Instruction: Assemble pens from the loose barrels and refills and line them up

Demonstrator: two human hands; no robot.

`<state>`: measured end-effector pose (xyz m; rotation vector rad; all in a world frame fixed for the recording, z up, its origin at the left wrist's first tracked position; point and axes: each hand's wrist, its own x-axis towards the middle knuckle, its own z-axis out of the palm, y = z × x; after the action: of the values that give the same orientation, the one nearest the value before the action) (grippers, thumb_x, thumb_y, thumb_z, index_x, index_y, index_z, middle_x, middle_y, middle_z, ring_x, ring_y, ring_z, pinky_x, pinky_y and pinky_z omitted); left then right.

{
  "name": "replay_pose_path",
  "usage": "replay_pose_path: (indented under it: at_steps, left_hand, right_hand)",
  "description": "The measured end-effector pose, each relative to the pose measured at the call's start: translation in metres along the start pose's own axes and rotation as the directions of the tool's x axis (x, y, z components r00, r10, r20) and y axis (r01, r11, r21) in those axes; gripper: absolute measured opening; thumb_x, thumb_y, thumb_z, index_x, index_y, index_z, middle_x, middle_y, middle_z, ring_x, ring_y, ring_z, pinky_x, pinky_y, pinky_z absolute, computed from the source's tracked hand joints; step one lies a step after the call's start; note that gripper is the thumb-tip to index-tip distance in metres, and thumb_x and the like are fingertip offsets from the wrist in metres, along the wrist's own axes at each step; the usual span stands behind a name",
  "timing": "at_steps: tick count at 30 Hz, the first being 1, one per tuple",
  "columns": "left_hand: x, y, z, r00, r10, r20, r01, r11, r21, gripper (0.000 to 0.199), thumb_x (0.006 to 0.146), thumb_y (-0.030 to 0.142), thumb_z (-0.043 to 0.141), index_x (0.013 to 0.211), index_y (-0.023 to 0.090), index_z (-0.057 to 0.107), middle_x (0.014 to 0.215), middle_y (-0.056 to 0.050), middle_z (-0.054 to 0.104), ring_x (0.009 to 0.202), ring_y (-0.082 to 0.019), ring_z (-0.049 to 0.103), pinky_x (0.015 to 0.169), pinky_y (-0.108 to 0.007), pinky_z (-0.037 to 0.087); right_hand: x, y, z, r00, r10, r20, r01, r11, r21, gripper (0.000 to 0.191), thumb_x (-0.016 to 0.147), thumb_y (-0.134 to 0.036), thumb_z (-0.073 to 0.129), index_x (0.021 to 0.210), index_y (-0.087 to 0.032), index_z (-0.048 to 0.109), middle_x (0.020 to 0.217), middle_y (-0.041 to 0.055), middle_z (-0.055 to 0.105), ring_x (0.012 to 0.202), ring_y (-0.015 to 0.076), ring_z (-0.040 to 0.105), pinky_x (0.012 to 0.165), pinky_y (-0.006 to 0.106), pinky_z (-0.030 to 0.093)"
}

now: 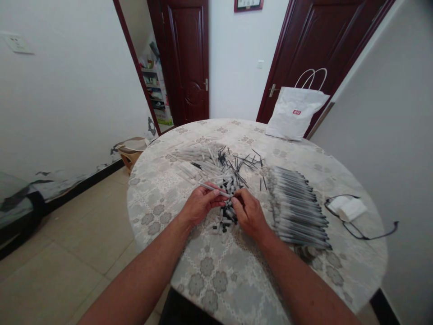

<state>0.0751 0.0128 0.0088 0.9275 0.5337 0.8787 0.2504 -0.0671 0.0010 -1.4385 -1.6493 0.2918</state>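
My left hand (202, 204) is closed around a thin, pale pen barrel (212, 188), which slants down to the right across its fingers. At the barrel's right end the fingertips of my right hand (249, 211) are pinched together; whatever small part they grip is hidden. Beneath and between both hands lies a heap of small black and whitish pen parts (227, 223). Loose translucent barrels (194, 155) are strewn beyond my left hand. Dark, thin refills (248, 161) lie scattered past my right hand. To the right, many pens (299, 205) rest side by side in a row.
A flowered cloth covers the round table (206, 280). Eyeglasses (363, 237) and folded white tissue (352, 208) lie at its right side. A white paper bag (292, 115) stands at the far right edge. Beside the table on the left is a stool (130, 155).
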Motion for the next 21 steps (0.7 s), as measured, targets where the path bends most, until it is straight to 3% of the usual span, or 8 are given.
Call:
replay_pose_path:
  at_steps: [5, 9, 18, 21]
  left_hand:
    - [0.0005, -0.0014, -0.0003, 1.000, -0.002, 0.018, 0.002, 1.000, 0.016, 0.035, 0.077, 0.032, 0.085, 0.094, 0.014, 0.060, 0.096, -0.011, 0.077, 0.085, -0.022, 0.076, 0.075, -0.033, 0.062]
    - [0.0001, -0.0007, -0.0003, 1.000, 0.007, 0.011, -0.007, 1.000, 0.020, 0.036, 0.076, 0.032, 0.086, 0.093, 0.014, 0.060, 0.097, -0.011, 0.077, 0.083, -0.021, 0.076, 0.077, -0.034, 0.062]
    - [0.0026, -0.0021, -0.0033, 0.999, 0.029, -0.026, -0.027, 0.996, 0.081, 0.036, 0.074, 0.037, 0.086, 0.090, 0.014, 0.064, 0.093, -0.010, 0.077, 0.080, -0.021, 0.075, 0.078, -0.036, 0.061]
    - [0.0020, -0.0018, -0.0031, 0.998, 0.049, -0.038, -0.043, 0.989, 0.141, 0.036, 0.075, 0.040, 0.085, 0.091, 0.014, 0.066, 0.090, -0.009, 0.076, 0.079, -0.021, 0.074, 0.077, -0.037, 0.061]
  right_hand:
    - [0.0023, 0.0005, -0.0010, 1.000, -0.029, 0.006, 0.029, 0.999, -0.038, 0.020, 0.103, -0.033, 0.043, 0.093, -0.022, 0.057, 0.086, 0.0024, 0.060, 0.080, 0.0181, 0.056, 0.073, 0.028, 0.039]
    - [0.0018, 0.0008, 0.0026, 1.000, 0.012, 0.004, -0.011, 0.999, -0.045, 0.028, 0.105, -0.036, 0.039, 0.087, -0.023, 0.055, 0.077, 0.0004, 0.058, 0.071, 0.0172, 0.054, 0.066, 0.028, 0.036]
    - [-0.0004, 0.0005, 0.0064, 0.988, 0.151, 0.042, -0.154, 0.983, 0.103, 0.041, 0.105, -0.046, 0.036, 0.075, -0.023, 0.052, 0.063, -0.0031, 0.053, 0.059, 0.0142, 0.050, 0.057, 0.025, 0.034]
    - [-0.0001, -0.0014, 0.0046, 0.990, 0.137, 0.043, -0.142, 0.983, 0.115, 0.035, 0.104, -0.044, 0.041, 0.083, -0.022, 0.059, 0.067, -0.0024, 0.058, 0.061, 0.0144, 0.053, 0.059, 0.025, 0.037]
